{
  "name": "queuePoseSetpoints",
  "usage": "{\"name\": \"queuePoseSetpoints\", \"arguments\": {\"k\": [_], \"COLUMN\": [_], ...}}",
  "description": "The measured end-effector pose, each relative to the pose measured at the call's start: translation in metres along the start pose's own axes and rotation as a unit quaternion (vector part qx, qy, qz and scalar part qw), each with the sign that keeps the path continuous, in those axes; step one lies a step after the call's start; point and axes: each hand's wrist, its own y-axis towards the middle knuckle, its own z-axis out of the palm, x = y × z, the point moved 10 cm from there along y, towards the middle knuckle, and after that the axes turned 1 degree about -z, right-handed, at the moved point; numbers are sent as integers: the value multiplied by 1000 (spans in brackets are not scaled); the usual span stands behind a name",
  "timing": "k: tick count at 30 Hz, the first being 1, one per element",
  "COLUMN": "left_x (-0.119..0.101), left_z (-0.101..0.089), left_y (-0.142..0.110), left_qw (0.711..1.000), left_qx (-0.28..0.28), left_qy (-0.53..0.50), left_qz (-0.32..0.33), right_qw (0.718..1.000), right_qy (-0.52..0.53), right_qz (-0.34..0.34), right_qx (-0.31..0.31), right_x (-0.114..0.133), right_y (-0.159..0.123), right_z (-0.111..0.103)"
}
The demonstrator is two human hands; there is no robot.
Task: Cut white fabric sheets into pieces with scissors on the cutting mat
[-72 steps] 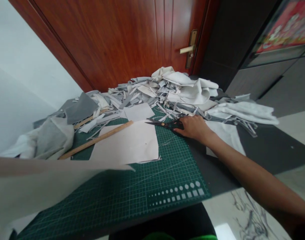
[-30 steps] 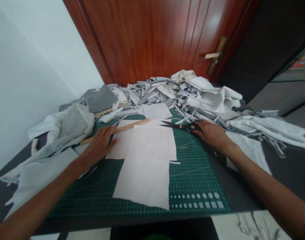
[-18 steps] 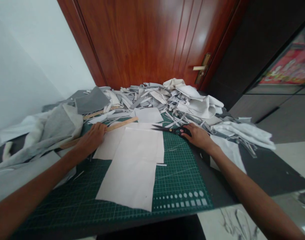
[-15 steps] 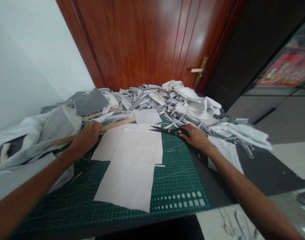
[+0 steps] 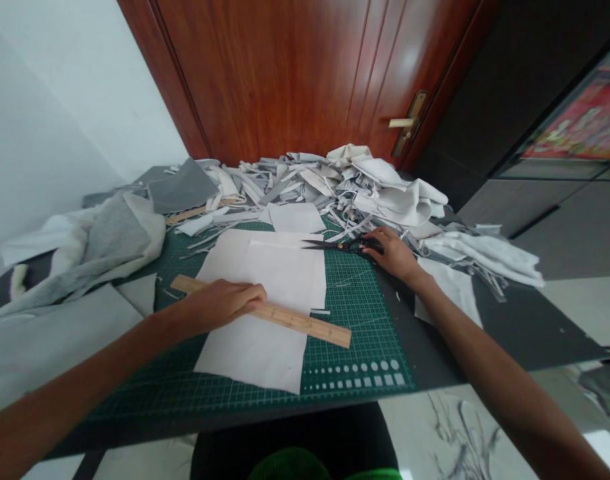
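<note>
My left hand (image 5: 227,303) is closed around a wooden ruler (image 5: 305,323), which slants across the pale fabric pieces on the green cutting mat (image 5: 357,287). The front piece of fabric (image 5: 265,360) overlaps another pale piece (image 5: 225,253) behind it. At the far right part of the mat, my right hand (image 5: 392,252) grips black scissors (image 5: 355,245) by the handles. Their blades point left, with the tips over the far edge of the fabric. Fingers partly hide the handles.
A heap of grey and white scraps (image 5: 295,183) lines the back of the table by the door (image 5: 285,80). Larger cloths (image 5: 105,233) lie at the left, and folded white cloth (image 5: 485,260) at the right. A second wooden strip (image 5: 185,215) lies behind the mat.
My left hand has brought the wooden ruler from the left back toward me and right, over the fabric. The right hand stays on the scissors in nearly the same place.
</note>
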Motion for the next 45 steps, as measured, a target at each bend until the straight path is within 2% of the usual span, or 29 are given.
{"name": "queuePoseSetpoints", "arguments": {"k": [3,7,10,12,16,20,26,32,37,41,45], "left_x": [-11,-11,-14,-16,-18,-21,-29,-43,-48,-49,-47], "left_z": [17,15,13,12,9,8,14,23,23,20,15], "left_y": [1,-9,-19,-24,-27,-26,-24,-17,-11,-8,-8], "left_qw": [1000,994,989,988,986,984,978,976,975,977,977], "left_qx": [-19,-103,-131,-136,-136,-138,-170,-180,-192,-177,-162], "left_qy": [3,-13,-40,-49,-66,-96,-117,-124,-112,-105,-54], "left_qz": [13,24,52,63,67,66,36,25,28,58,131], "right_qw": [998,992,987,985,977,963,958,977,989,990,984], "right_qy": [32,30,15,-5,-107,-186,-227,-183,-142,-133,-149], "right_qz": [-50,-97,-110,-95,-13,25,57,40,21,31,68], "right_qx": [-6,77,117,143,184,195,163,105,42,36,75], "right_x": [19,42,45,38,15,15,18,17,14,9,3], "right_y": [-1,-4,-8,-11,-16,-20,-20,-14,9,38,62], "right_z": [-8,-3,-3,-3,-5,-8,-5,5,4,8,16]}}
